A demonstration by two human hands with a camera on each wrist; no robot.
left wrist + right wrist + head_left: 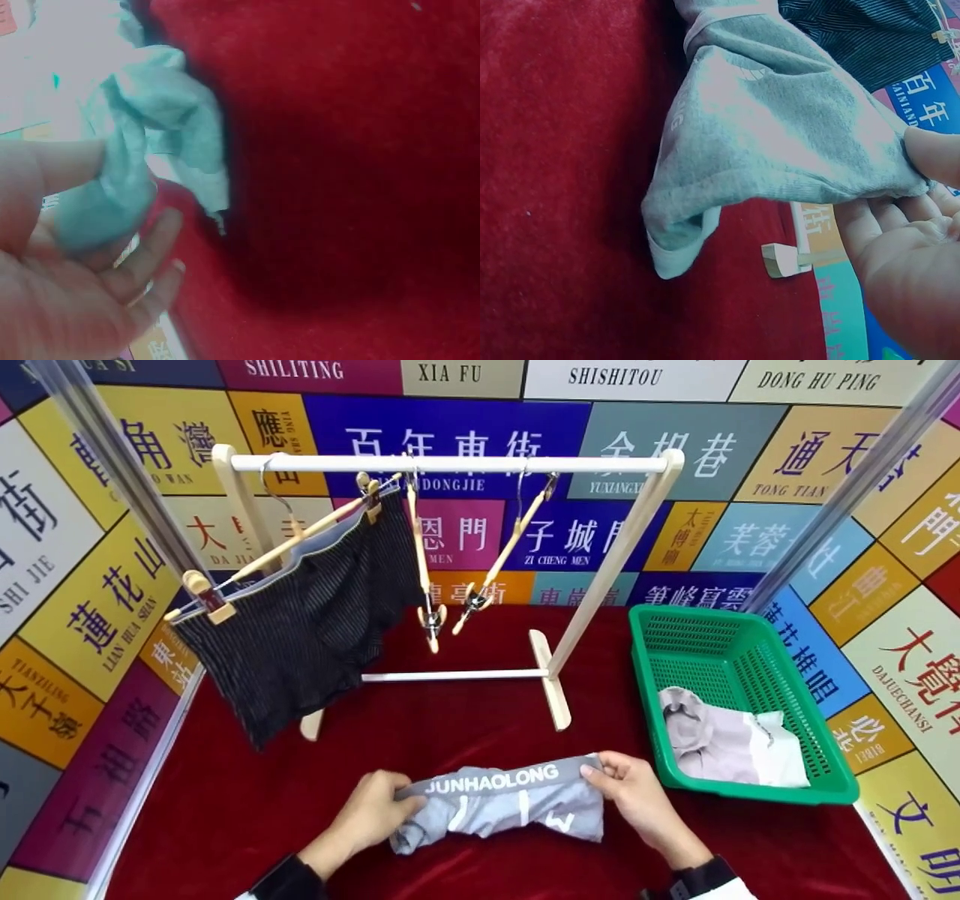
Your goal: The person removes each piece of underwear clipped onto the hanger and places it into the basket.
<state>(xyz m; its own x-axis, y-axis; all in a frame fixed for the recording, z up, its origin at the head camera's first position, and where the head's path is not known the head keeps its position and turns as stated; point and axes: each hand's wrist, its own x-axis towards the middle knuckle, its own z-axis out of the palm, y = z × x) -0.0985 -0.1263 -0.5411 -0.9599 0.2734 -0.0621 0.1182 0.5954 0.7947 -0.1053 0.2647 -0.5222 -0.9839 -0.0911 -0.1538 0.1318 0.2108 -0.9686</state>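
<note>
The left hand (375, 810) and right hand (637, 793) pinch opposite ends of the gray underwear (506, 799) between thumb and fingers, stretching its lettered waistband over the red bench (465, 720). To the right, a green basket (757, 790) holds a pale garment (727, 746). Beyond, a rack (465, 463) carries dark striped shorts (315, 619) clipped to a hanger (270, 553), plus two more hangers (514, 541); lettered panels (442, 424) stand behind.

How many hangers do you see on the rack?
3: the left hanger with the black shorts, the middle hanger and the right hanger, both without clothes. None seems hidden.
</note>
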